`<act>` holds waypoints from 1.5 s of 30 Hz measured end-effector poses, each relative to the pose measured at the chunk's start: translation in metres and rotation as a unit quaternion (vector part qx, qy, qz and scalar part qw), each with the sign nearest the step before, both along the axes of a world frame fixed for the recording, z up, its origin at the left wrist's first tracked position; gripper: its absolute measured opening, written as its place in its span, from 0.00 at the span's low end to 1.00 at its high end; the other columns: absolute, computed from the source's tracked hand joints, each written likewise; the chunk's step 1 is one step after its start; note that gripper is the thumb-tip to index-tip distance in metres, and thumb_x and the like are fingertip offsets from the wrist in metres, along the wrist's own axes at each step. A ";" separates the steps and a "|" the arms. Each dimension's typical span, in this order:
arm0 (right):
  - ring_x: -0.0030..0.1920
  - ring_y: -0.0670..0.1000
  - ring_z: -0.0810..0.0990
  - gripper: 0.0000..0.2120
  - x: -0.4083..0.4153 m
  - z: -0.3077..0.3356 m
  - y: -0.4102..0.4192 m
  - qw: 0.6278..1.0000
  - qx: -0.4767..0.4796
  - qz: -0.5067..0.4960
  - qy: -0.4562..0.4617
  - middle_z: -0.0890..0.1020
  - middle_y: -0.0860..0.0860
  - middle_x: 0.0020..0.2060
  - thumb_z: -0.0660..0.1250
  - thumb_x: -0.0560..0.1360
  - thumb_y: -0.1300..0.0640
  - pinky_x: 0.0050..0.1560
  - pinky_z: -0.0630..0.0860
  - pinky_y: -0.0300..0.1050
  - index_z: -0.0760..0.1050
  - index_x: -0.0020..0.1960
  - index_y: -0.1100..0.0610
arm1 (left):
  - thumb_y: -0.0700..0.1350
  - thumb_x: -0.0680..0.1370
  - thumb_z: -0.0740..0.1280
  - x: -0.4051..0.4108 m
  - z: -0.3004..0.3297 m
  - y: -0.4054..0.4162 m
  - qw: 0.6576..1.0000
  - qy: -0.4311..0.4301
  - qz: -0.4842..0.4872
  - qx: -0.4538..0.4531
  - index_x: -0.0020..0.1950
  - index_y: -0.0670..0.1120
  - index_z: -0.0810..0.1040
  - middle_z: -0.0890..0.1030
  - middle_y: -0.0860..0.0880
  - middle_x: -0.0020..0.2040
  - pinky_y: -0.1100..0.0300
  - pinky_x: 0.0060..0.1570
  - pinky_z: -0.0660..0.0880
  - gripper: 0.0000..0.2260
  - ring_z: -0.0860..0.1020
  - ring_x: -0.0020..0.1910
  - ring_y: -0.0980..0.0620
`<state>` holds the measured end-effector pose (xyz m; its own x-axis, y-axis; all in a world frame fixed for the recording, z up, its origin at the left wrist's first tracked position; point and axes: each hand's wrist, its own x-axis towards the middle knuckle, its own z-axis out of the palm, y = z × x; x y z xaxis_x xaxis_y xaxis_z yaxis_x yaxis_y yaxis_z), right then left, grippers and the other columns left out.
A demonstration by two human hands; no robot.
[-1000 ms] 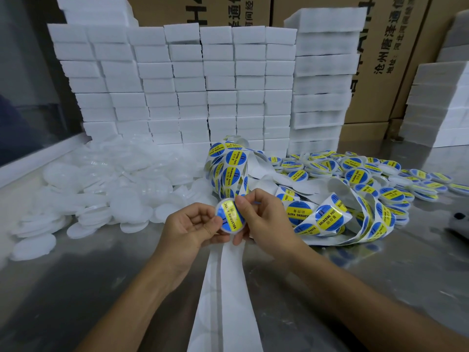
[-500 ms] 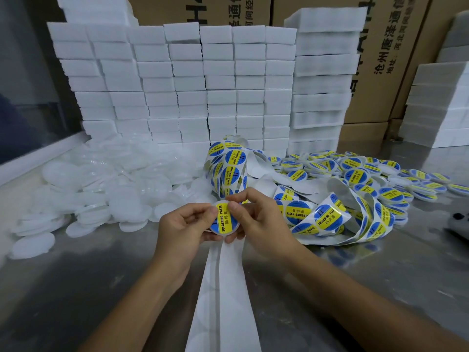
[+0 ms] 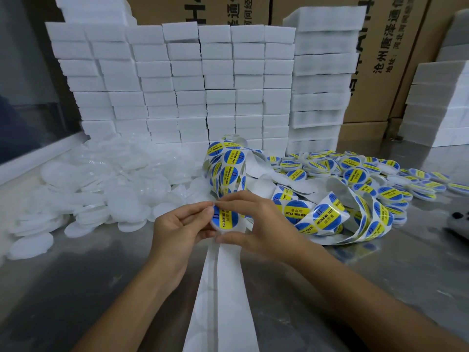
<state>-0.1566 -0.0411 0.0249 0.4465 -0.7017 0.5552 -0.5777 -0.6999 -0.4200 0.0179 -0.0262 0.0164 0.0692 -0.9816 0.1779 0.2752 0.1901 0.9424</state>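
A round white lid [image 3: 225, 219] carrying a blue and yellow "SOLDERING PASTE" sticker sits between both hands above the steel table. My left hand [image 3: 177, 227] grips its left edge with thumb and fingers. My right hand [image 3: 256, 224] pinches it from the right, forefinger on top and thumb under its lower edge. Behind the hands stands a loose roll of stickers [image 3: 227, 168], and its printed strip [image 3: 327, 217] loops off to the right. Bare white backing paper [image 3: 223, 295] trails from under the hands toward me.
Plain white lids [image 3: 106, 189] lie heaped at the left. Labelled lids [image 3: 360, 168] are piled at the right. Stacked white foam blocks [image 3: 177, 80] wall the back, with cardboard boxes [image 3: 368, 59] behind. A dark grey object [image 3: 459, 222] sits at the right edge.
The lid has turned in my fingers, so its yellow band now runs at a different slant. My right thumb has dropped under the lid's lower edge. Both hands stay in place.
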 end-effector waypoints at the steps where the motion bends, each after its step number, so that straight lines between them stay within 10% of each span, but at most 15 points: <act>1: 0.62 0.44 0.76 0.29 -0.001 0.001 -0.001 1.000 0.012 0.006 -0.009 0.79 0.48 0.63 0.78 0.68 0.47 0.62 0.74 0.40 0.78 0.66 0.54 | 0.40 0.73 0.70 0.000 -0.001 -0.001 1.000 -0.006 -0.002 -0.005 0.48 0.44 0.84 0.86 0.42 0.43 0.63 0.36 0.80 0.06 0.85 0.42 0.47; 9: 0.47 0.37 0.75 0.12 -0.057 0.028 -0.038 0.970 0.010 -0.195 -0.148 0.78 0.34 0.44 0.75 0.69 0.43 0.46 0.68 0.33 0.77 0.49 0.41 | 0.54 0.69 0.77 -0.014 -0.020 -0.002 0.960 -0.254 0.073 -0.094 0.48 0.58 0.81 0.82 0.53 0.45 0.71 0.38 0.74 0.11 0.79 0.41 0.60; 17: 0.50 0.57 0.78 0.14 -0.130 0.039 -0.121 0.909 0.068 -0.410 0.026 0.75 0.56 0.55 0.73 0.74 0.48 0.48 0.75 0.50 0.78 0.53 0.56 | 0.46 0.67 0.79 -0.018 -0.031 -0.010 0.922 -0.362 0.039 -0.132 0.59 0.59 0.76 0.80 0.61 0.44 0.76 0.40 0.71 0.23 0.78 0.45 0.64; 27: 0.47 0.62 0.77 0.06 -0.138 0.028 -0.142 0.893 0.164 -0.401 0.120 0.75 0.56 0.39 0.61 0.75 0.64 0.43 0.73 0.47 0.72 0.40 0.58 | 0.38 0.71 0.75 -0.017 -0.035 -0.017 0.920 -0.371 0.016 -0.123 0.57 0.55 0.77 0.83 0.60 0.37 0.76 0.36 0.68 0.19 0.79 0.35 0.63; 32: 0.52 0.60 0.80 0.11 -0.110 0.032 -0.118 0.917 0.077 -0.381 0.093 0.84 0.56 0.51 0.63 0.78 0.58 0.53 0.78 0.54 0.81 0.55 0.58 | 0.39 0.75 0.71 -0.018 -0.033 -0.018 0.931 -0.353 0.003 -0.088 0.55 0.54 0.78 0.85 0.57 0.38 0.75 0.34 0.69 0.13 0.78 0.32 0.62; 45: 0.30 0.56 0.78 0.10 -0.006 0.002 -0.010 0.962 -0.140 -0.231 -0.026 0.79 0.51 0.26 0.65 0.79 0.50 0.32 0.73 0.50 0.78 0.47 0.56 | 0.26 0.74 0.63 -0.013 -0.030 -0.016 0.952 -0.300 -0.015 -0.058 0.54 0.49 0.78 0.86 0.51 0.48 0.58 0.48 0.78 0.19 0.83 0.47 0.53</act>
